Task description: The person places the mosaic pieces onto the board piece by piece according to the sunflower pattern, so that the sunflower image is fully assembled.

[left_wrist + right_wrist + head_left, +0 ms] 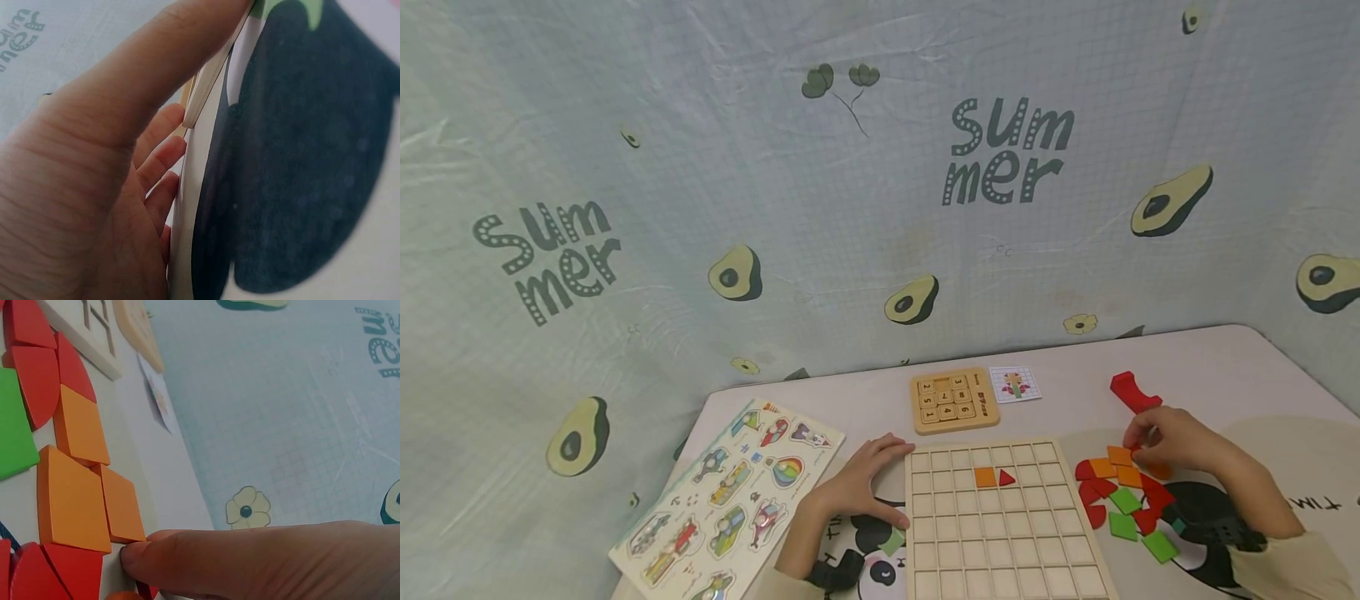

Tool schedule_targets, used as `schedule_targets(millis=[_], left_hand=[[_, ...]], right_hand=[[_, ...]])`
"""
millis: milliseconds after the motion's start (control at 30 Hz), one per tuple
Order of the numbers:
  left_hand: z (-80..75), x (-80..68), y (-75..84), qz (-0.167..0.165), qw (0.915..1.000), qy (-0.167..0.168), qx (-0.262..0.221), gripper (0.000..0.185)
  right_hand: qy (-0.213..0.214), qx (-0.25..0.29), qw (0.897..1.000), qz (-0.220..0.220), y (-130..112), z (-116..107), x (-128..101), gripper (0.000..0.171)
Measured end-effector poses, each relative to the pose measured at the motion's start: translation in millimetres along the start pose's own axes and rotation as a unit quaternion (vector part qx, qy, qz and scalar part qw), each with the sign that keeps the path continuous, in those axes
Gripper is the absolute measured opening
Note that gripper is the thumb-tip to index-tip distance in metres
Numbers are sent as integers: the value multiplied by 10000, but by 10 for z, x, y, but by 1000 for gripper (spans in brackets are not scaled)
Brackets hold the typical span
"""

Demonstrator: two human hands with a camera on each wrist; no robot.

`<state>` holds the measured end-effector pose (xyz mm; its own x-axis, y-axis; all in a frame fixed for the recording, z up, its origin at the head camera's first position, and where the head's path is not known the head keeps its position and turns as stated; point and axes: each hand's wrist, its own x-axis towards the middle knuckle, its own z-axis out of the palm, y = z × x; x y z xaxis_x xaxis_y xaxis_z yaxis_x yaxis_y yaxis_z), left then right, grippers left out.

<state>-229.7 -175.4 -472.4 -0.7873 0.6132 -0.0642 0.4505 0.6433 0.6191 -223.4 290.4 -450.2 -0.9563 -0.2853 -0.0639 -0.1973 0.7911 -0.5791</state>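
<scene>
A pale wooden grid board (985,527) lies in front of me. In one of its upper rows sit an orange square (986,477) and, just right of it, a red triangle (1007,477). My left hand (861,482) spreads along the board's left side, with thumb and fingertips touching its edge. My right hand (1183,446) is bent down over the loose pieces at the right. In the right wrist view a fingertip (134,556) is beside the orange squares (74,503); whether it pinches a piece is hidden.
Green squares (1123,526) and red rounded pieces (1096,517) lie right of the board. A red curved piece (1131,392) lies farther back. Behind the board are a number puzzle (955,400) and a pattern card (1017,384). A picture puzzle (700,492) lies at the left.
</scene>
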Motion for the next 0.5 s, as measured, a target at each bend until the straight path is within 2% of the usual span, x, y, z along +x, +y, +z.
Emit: schedule_targets(millis=[300,500], left_hand=[[-5,5,1,83,10000,-16,-7,94],[-2,7,-6,62,10000,-15,8,95]], right_hand=[[176,-178,9997,36,9,16,-12,16],[369,-190,9989,-233,-36,37,8,14]])
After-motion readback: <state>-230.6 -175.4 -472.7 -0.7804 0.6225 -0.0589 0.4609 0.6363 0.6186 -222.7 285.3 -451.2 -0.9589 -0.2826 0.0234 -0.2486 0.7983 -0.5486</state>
